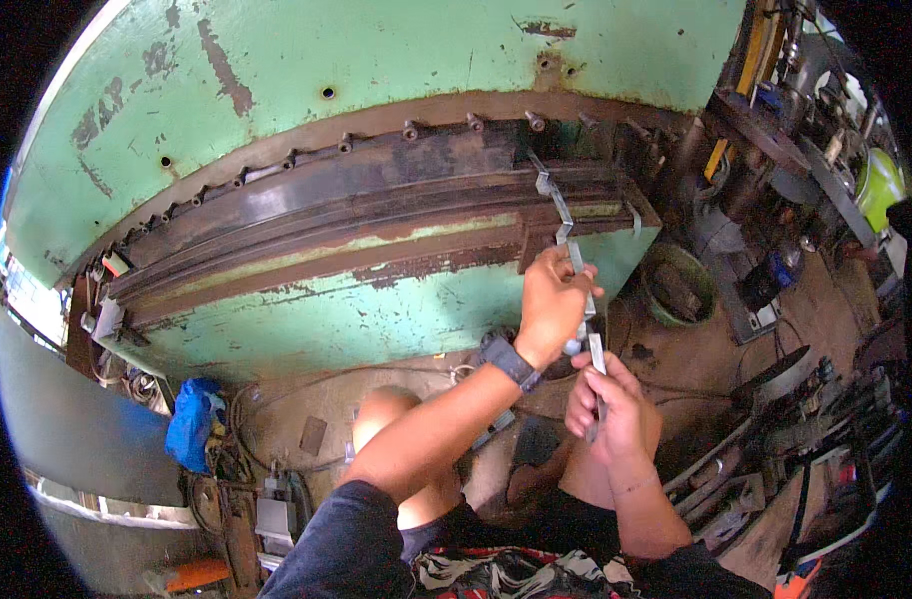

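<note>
A zigzag-bent metal strip (563, 207) reaches from the dark jaws of a big green press brake (376, 309) down toward me. My left hand (554, 304), with a dark watch on the wrist, is closed around the strip's middle. Just below and to the right, my right hand (612, 404) pinches a flat grey metal length between thumb and fingers. That length lines up with the strip, but my left hand covers part of the span, so I cannot tell whether both are one piece. The strip's far end lies at the jaws' right end.
Bolts (410, 130) line the machine's upper beam. A round bucket (680, 285) stands on the floor at right. Metal bars and scrap (775, 454) pile up at lower right. A blue bag (194, 424) sits at left, near a cable (238, 409) looping over the floor.
</note>
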Demonstrator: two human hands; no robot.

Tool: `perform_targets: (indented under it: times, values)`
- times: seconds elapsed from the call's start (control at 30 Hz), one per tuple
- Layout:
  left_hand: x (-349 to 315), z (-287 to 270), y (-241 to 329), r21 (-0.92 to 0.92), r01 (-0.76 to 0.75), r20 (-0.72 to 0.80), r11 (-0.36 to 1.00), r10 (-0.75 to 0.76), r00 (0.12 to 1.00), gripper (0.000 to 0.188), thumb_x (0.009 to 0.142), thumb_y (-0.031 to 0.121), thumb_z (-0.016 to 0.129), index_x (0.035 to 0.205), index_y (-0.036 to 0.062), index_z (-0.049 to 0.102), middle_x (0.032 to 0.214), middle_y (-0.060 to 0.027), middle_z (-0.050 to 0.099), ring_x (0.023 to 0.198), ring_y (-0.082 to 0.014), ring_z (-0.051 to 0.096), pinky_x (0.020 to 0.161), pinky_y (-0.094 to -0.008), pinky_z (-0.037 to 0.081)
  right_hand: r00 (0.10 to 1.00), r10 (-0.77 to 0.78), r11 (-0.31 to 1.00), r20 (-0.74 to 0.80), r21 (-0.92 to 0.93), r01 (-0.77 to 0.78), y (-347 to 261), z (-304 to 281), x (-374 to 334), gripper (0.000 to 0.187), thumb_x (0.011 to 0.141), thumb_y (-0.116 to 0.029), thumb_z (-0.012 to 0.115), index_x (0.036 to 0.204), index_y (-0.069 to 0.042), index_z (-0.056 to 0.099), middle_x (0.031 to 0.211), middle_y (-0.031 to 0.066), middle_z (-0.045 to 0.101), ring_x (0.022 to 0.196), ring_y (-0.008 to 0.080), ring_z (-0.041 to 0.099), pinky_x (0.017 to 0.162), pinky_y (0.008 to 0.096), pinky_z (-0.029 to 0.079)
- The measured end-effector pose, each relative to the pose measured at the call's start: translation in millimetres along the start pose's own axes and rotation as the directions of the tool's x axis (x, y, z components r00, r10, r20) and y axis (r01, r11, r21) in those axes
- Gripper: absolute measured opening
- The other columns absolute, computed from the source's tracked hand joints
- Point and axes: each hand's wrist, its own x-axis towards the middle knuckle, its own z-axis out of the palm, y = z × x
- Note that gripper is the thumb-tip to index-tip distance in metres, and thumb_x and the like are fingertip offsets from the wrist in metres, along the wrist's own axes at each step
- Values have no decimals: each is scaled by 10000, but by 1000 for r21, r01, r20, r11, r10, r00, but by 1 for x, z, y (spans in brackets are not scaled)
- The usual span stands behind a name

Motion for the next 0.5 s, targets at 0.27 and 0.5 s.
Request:
perform_targets:
  times: [0.27,0.5]
  values:
    - [52,-29,-12,-61,-128,-20,990,127,992,445,980,55,630,1387,-77,505,1129,-165,706,907,-205,713,702,-318,551,999,-37,990,17,-135,39,2,21,81,261,1089,-297,536,1118,-47,604,652,-34,417,463,86,386,400,250,313]
    - [47,-54,-8,-4,126,-38,992,-126,991,367,1015,160,631,1339,-8,596,1054,-94,687,901,-139,609,693,-285,517,994,-80,991,72,-102,87,20,18,132,279,1092,-322,536,1038,-53,585,609,-21,434,439,88,395,382,252,315]
